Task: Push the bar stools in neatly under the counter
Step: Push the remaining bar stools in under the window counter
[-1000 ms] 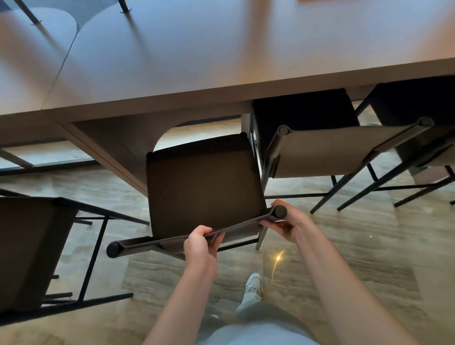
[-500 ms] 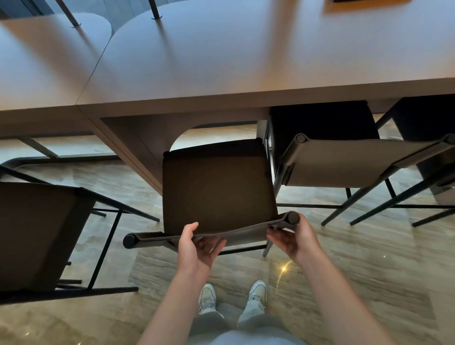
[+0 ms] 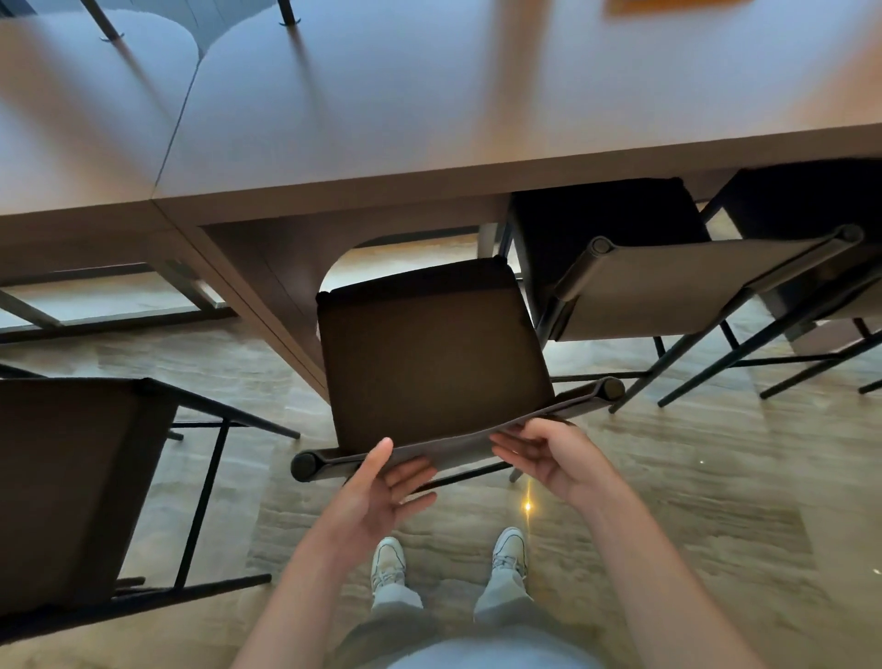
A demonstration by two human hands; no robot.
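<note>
While both palms lay flat-fingered against the dark fabric-backed bar stool [image 3: 432, 363], left hand [image 3: 382, 487] and right hand [image 3: 549, 453] gripped nothing; its seat stood half outside the pale wooden counter [image 3: 477, 119], seemingly needing one straight shove.

text: none legible | labels: none | orange item [image 3: 677, 5] at counter's far edge: perhaps printed, blurred

middle stool [image 3: 429, 353]: seat's far edge under the counter [image 3: 429, 143] edge
right stool [image 3: 615, 224]: tucked further under
left stool [image 3: 71, 477]: out on the floor
</note>
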